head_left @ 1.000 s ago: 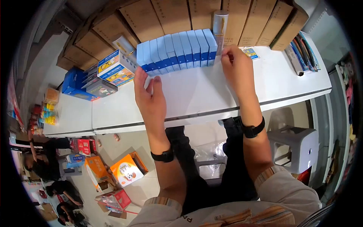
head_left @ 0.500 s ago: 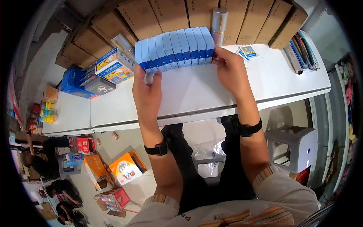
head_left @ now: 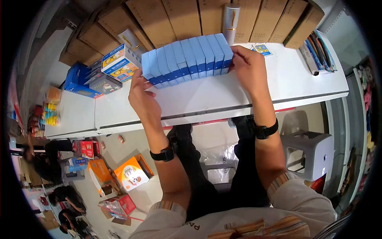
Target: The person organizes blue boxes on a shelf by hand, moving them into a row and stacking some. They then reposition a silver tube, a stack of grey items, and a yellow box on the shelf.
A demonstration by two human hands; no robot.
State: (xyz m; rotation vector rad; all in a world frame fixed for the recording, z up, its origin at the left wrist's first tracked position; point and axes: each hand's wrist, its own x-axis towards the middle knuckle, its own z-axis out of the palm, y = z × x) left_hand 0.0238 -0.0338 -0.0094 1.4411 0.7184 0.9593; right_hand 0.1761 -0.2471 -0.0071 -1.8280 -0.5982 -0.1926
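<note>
A row of several slim light-and-dark-blue boxes [head_left: 187,59] stands upright, side by side, on the white table. At the row's left end, my left hand [head_left: 144,95] has its fingers against the outer box, with the thumb low at the front. My right hand [head_left: 250,71] presses the opposite end with bent fingers, some of them hidden behind the last box. Between them, the two hands hold the row together. Just behind the row rises a silver cylinder [head_left: 230,24] with a gold mark. Another silver cylinder [head_left: 130,40] leans behind the left end.
Brown cartons [head_left: 183,20] line the back of the white table [head_left: 199,95]. Boxes with glasses pictures [head_left: 121,63] and a blue box [head_left: 75,81] sit left; small cards [head_left: 262,49] and a booklet holder [head_left: 312,59] right. A grey stool [head_left: 318,155] and orange box [head_left: 133,173] stand below.
The row of blue boxes has come a little toward me, its right end shifting right. My left hand has moved slightly left and down, and my right hand slightly right with the row's end.
</note>
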